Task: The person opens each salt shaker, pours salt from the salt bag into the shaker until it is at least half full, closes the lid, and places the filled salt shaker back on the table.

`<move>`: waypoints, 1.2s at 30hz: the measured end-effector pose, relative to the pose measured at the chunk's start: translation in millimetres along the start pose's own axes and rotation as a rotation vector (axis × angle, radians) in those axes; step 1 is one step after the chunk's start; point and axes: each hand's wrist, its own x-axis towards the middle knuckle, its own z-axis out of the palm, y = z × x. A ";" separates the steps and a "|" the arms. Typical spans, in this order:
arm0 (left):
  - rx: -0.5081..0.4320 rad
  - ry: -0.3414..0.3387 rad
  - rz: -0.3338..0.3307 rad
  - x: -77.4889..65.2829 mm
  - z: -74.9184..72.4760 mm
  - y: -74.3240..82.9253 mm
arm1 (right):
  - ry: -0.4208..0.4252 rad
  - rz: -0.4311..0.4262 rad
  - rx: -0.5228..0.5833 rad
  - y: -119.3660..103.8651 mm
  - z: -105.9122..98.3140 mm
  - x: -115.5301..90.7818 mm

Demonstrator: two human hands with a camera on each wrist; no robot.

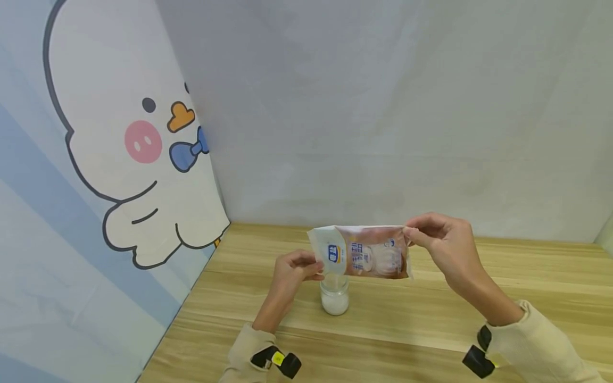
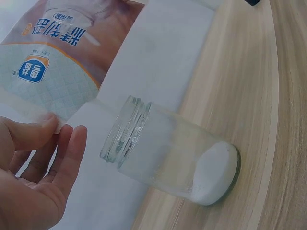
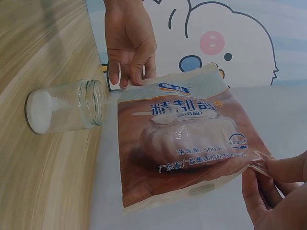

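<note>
A brown and pale blue salt bag (image 1: 373,250) is held sideways in the air between both hands. My left hand (image 1: 290,276) pinches the lower corner at its pale end, between thumb and fingers. At the other end, my right hand (image 1: 452,252) pinches the upper corner with thumb and fingers. Under the pale end stands an open glass jar (image 1: 334,290), upright on the table. White salt (image 2: 216,172) covers the jar's bottom, as the left wrist view shows. In the right wrist view, a faint whitish streak lies between the bag's edge and the jar's mouth.
The wooden table (image 1: 431,330) runs back to a pale grey wall sheet (image 1: 383,106). On the left rises a panel with a printed cartoon bird (image 1: 119,106). Small black cameras (image 1: 289,365) are strapped at both wrists over beige sleeves.
</note>
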 end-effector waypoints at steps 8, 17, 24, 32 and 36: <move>-0.004 0.009 -0.005 2.1 0.6 -1.7 | 0.001 0.002 0.005 3.1 0.4 0.2; -0.004 0.005 0.000 2.2 1.0 -1.9 | -0.004 0.004 0.015 6.7 0.7 1.4; -0.004 0.001 0.003 2.6 0.8 -2.9 | -0.005 -0.002 0.023 8.1 1.4 2.0; -0.005 -0.002 0.002 2.6 0.7 -3.2 | -0.006 -0.005 0.040 8.0 1.4 1.9; -0.004 0.003 -0.002 3.0 0.9 -3.6 | -0.006 -0.004 0.039 8.5 1.3 2.1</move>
